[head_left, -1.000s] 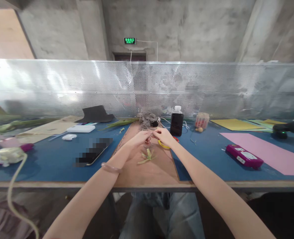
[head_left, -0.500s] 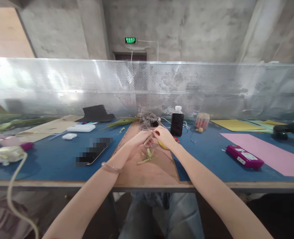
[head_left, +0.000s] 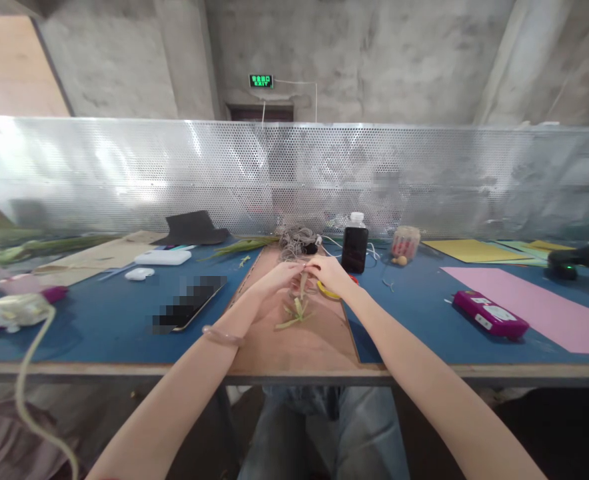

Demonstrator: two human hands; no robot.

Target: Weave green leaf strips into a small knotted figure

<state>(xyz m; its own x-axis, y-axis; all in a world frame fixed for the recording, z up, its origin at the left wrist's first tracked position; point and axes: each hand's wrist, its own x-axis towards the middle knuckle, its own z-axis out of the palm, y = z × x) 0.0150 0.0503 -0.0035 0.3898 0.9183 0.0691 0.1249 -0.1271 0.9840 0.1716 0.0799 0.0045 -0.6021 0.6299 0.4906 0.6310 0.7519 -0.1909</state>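
My left hand (head_left: 285, 275) and my right hand (head_left: 324, 269) meet over the brown board, fingertips pinched close together. Between them hangs a thin pale strip (head_left: 303, 285), held at its upper end; its lower end points down toward me. Just below, a woven piece of pale green strips (head_left: 298, 312) lies on the board (head_left: 299, 347). Partly behind my right hand are scissors with yellow and red handles (head_left: 328, 290). Beyond both hands sits a tangled heap of grey string (head_left: 297, 241). The exact grip of the fingertips is too small to make out.
A dark bottle (head_left: 355, 248) and a clear jar (head_left: 405, 243) stand beyond my right hand. To the right lie a purple box (head_left: 489, 315) and pink paper (head_left: 539, 307). A phone (head_left: 194, 303) and white cases (head_left: 162, 257) lie left. A perforated metal screen (head_left: 324, 167) closes the back.
The pale strip has swung from a slant to nearly upright between my fingers. My hands have shifted slightly, with the fingertips now closer together. The woven piece has stayed in place.
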